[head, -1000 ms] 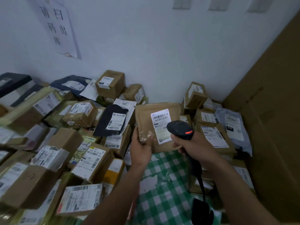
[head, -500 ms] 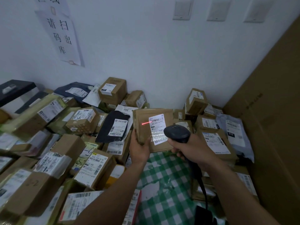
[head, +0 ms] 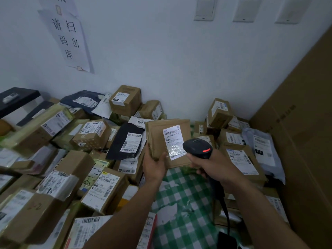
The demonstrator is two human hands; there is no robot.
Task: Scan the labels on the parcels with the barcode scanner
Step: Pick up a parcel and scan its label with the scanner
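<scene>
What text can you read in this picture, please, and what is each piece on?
"请扫码出库": paper sign on the wall.
"502 602 12", last digits unclear: label on the held parcel.
"010": black tag on the grey bag.
Other labels: too small or blurred.

Green checked cloth (head: 188,187), taped wall notice (head: 70,38), three switch plates (head: 204,9) above

The surface (head: 195,229) is covered by a green-and-white checked cloth (head: 186,194) with white worn patches. Labelled parcels (head: 93,133) are heaped on it at left, back and right.
</scene>
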